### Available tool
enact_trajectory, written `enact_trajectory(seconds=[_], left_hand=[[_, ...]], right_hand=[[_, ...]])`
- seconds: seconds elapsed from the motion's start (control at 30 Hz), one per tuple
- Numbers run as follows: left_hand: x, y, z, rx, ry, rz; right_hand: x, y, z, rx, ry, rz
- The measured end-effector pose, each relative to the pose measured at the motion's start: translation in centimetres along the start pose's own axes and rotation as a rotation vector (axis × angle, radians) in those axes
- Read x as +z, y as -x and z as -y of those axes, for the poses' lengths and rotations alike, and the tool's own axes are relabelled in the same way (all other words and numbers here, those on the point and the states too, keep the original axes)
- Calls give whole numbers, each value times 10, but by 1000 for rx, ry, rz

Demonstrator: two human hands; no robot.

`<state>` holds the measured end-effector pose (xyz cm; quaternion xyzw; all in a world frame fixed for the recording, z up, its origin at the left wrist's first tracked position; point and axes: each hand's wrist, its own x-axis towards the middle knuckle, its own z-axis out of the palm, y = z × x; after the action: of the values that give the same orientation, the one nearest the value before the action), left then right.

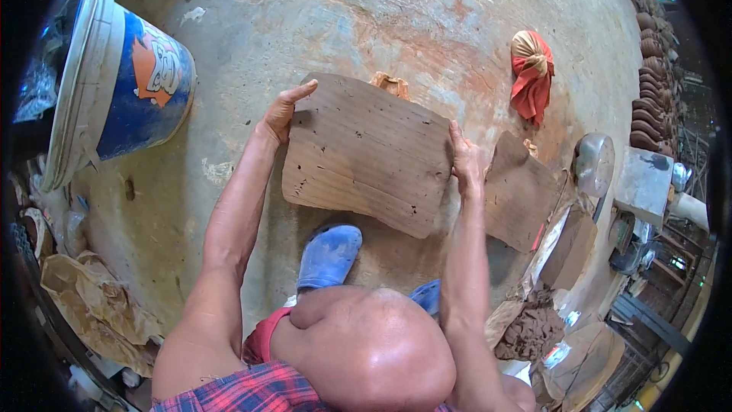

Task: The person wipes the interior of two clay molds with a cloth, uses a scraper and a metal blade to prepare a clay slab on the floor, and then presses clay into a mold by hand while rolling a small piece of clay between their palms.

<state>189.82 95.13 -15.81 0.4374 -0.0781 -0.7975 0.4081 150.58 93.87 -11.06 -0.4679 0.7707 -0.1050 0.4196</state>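
Note:
A wide, flat slab of brown clay (366, 156) with streaks and small dark pits is held up in front of me, above the floor. My left hand (282, 113) grips its left edge near the far corner, thumb along the face. On the opposite edge, my right hand (466, 159) is closed with its thumb pointing up; most fingers are hidden behind. Just right of that hand stands a second clay slab (522, 194), with a small orange-brown piece behind its upper edge. A similar orange-brown block (390, 85) shows partly past the held slab.
A tied red and tan cloth bundle (531, 76) lies on the concrete floor (305, 23). At left is a blue and white bucket (149, 84) on its side. Crumpled brown paper (95, 305), a dark clay heap (531, 328), a metal pot (594, 165) and stacked curved tiles (650, 103) line the sides.

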Motion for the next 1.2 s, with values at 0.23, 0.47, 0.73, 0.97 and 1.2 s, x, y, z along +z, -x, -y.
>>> enact_trajectory(seconds=[0.23, 0.47, 0.73, 0.97, 1.2], left_hand=[[26, 13, 2, 371, -475, -80], [116, 50, 6, 796, -1305, -78], [52, 24, 0, 669, -924, -97], [0, 59, 51, 378, -389, 44], [8, 62, 77, 666, -738, -177]], right_hand=[[34, 38, 9, -288, -690, -112], [34, 72, 51, -894, -43, -249], [34, 45, 20, -636, -203, -295], [34, 78, -44, -402, -496, -68], [56, 88, -44, -406, -405, -56]])
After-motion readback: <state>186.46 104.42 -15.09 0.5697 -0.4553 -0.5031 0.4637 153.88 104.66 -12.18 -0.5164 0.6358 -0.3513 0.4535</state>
